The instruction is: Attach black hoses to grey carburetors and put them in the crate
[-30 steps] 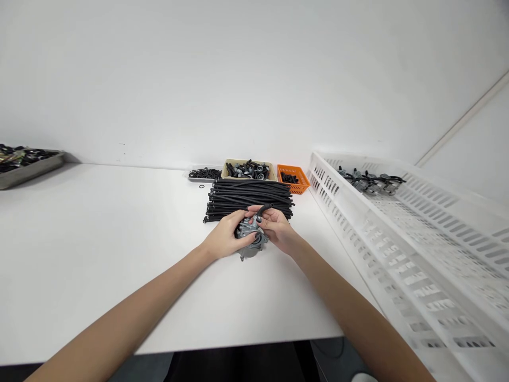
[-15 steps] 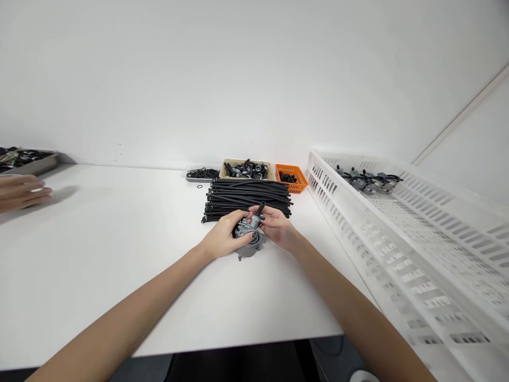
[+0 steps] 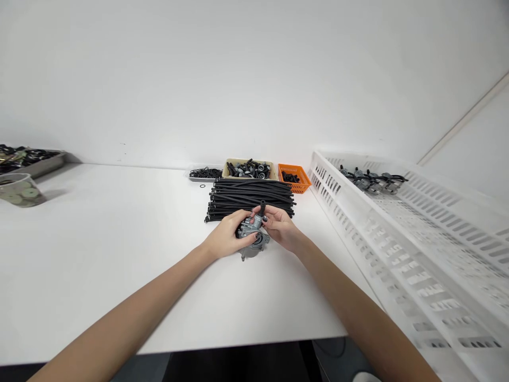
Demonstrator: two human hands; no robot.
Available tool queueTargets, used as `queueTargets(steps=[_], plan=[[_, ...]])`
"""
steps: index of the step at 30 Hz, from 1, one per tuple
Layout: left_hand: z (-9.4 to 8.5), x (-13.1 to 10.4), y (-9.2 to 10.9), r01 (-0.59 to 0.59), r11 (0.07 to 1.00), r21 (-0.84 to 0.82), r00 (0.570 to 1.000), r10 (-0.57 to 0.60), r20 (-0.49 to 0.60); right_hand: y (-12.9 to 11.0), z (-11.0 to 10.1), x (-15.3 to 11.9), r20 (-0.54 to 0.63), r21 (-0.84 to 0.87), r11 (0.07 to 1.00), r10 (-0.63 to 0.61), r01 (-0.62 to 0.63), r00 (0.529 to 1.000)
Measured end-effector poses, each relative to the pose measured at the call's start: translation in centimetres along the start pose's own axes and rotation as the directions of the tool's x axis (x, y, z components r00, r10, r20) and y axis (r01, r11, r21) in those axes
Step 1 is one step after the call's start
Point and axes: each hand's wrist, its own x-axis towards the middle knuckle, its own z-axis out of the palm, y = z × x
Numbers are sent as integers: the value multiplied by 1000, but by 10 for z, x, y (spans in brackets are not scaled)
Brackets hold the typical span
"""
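Grey metal forms the tray (image 3: 50, 166) at ten o'clock, counted from the carburetor (image 3: 251, 250), with dark parts heaped inside; a patterned cup (image 3: 24, 193) stands in front of it on the counter (image 3: 107, 249). Towards eleven, a clear dish (image 3: 186, 173) holds black rings (image 3: 205, 172). At nine is the left hand (image 3: 226, 236), its fingers clamped around the carburetor at the clock's centre; whether that rests on the counter I cannot tell. Behind, at twelve, lie hoses (image 3: 250, 194), with a beige tray (image 3: 274, 173) beyond. At one, a black stub (image 3: 263, 206) rises from the carburetor's neck. At two, the right hand (image 3: 281, 227) has its fingers pinched at the stub's foot. For this step, the left grip is best kept firm so the body cannot twist, while the right presses low and evenly, in line with the neck; pushing sideways would likely cock the stub. Past it, an orange basket (image 3: 305, 183) sits towards one, and a white crate (image 3: 342, 196) fills two to four, more carburetors (image 3: 373, 182) in its far end.
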Motion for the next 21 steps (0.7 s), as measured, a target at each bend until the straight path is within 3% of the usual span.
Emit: queueTargets(steps=[21], plan=[[0,0,1,19,999,-41,1000,-19,1,0,0,3,-12,79,997,16,-15,1000]])
